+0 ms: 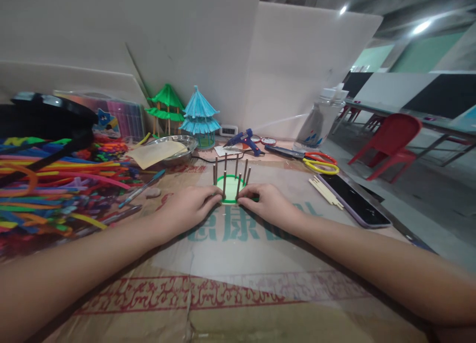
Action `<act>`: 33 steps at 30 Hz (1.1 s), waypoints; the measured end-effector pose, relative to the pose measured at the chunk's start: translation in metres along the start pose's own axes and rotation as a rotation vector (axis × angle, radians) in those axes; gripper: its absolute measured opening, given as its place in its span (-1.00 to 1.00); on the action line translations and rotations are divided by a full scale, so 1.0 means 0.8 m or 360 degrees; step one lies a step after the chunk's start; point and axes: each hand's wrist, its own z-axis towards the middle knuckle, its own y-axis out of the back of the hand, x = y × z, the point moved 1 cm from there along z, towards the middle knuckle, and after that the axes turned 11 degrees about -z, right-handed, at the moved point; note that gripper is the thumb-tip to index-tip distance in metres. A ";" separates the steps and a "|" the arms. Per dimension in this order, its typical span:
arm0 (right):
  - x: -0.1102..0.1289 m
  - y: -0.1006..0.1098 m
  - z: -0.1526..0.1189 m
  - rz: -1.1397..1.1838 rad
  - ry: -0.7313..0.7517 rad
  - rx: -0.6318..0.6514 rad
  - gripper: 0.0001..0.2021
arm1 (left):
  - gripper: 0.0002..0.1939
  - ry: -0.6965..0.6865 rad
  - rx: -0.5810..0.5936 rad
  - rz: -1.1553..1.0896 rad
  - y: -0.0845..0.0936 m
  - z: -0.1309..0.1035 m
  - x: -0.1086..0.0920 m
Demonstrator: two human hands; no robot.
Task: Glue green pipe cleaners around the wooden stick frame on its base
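looking light and stiff, the green-rimmed round base (231, 188) is probably fragile where its upright brown sticks (224, 184) join, so the rim seems the safer hold. it sits between the left hand (195, 203) and right hand (268, 204), fingertips at its edge; both hands curl, thumbs near fingers, but whether they pinch it i cannot tell.

One round, green-rimmed base (231, 190) with upright brown sticks (224, 185) stood between left hand (191, 204) and right hand (269, 204), both at its rim. Beyond the hands were one green pavilion model (167, 99), one blue pavilion model (201, 108) and one glue gun (243, 138); right of the right hand lay pale sticks (326, 192) and one phone (355, 201).
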 end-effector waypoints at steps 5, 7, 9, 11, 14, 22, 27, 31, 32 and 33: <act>-0.003 -0.002 0.001 0.0001 0.0007 -0.0013 -0.87 | -0.59 0.0094 -0.0086 0.0008 0.005 -0.003 -0.008; -0.004 -0.002 0.002 -0.0001 0.0017 -0.0007 -0.87 | -0.57 0.0123 -0.0146 0.0056 0.006 -0.005 -0.010; -0.003 -0.002 0.002 -0.0009 0.0028 -0.0007 -0.87 | -0.59 0.0148 -0.0170 0.0144 0.006 -0.006 -0.011; -0.003 -0.001 0.001 -0.0025 0.0028 -0.0011 -0.88 | -0.63 0.0172 -0.0167 0.0198 0.005 -0.006 -0.010; -0.001 0.000 0.001 -0.0041 0.0016 -0.0008 -0.88 | -0.70 0.0179 -0.0181 0.0132 0.003 -0.005 -0.006; -0.002 0.000 0.001 -0.0052 0.0036 -0.0014 -0.89 | -0.66 0.0054 -0.0149 -0.0003 0.003 -0.008 -0.003; -0.002 0.000 0.001 -0.0054 0.0045 -0.0015 -0.88 | -0.62 0.0053 -0.0145 0.0147 0.003 -0.008 -0.005; -0.002 0.000 0.001 -0.0049 0.0041 -0.0012 -0.88 | -0.69 0.0072 -0.0137 0.0235 0.002 -0.006 -0.004; -0.002 0.000 0.001 -0.0051 0.0039 -0.0008 -0.88 | -0.69 0.0060 -0.0133 0.0219 0.002 -0.006 -0.004; -0.002 0.000 0.001 -0.0057 0.0035 -0.0008 -0.88 | -0.69 0.0038 -0.0131 0.0189 0.002 -0.006 -0.004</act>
